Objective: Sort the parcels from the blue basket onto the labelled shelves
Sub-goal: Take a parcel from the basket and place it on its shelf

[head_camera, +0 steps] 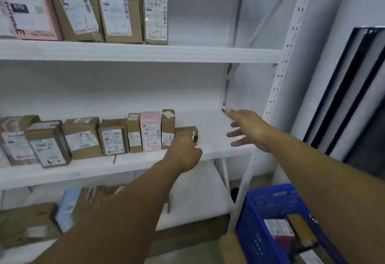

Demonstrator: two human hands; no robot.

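The box (186, 131), a small brown one, sits on the middle shelf (218, 149) at the right end of the row, just beside a taller brown parcel (168, 127) and seemingly touching it. The left hand (184, 151) has its fingers curled about the box's front and near end (whether the box already rests its full weight on the board I cannot tell, as the hand hides its base). The right hand (249, 131) holds nothing. Its fingers are straight and spread, hovering over the bare right part of the same shelf, near the post (277, 89).

Leftward the row runs on: a pink parcel (150, 131), then several brown ones with white labels, some marked by hand with what reads as "1-2". The top shelf (145, 52) carries four parcels in view, standing upright, and the bottom shelf (198, 197) has a few more, blurred.

By my judgement the sort is well along but not finished. This box looks all but placed and wants only letting go. The basket (268, 205), low at the right, has at least a couple of parcels (278, 229) in it (the count is unclear, as the arm covers part), so more trips are left.
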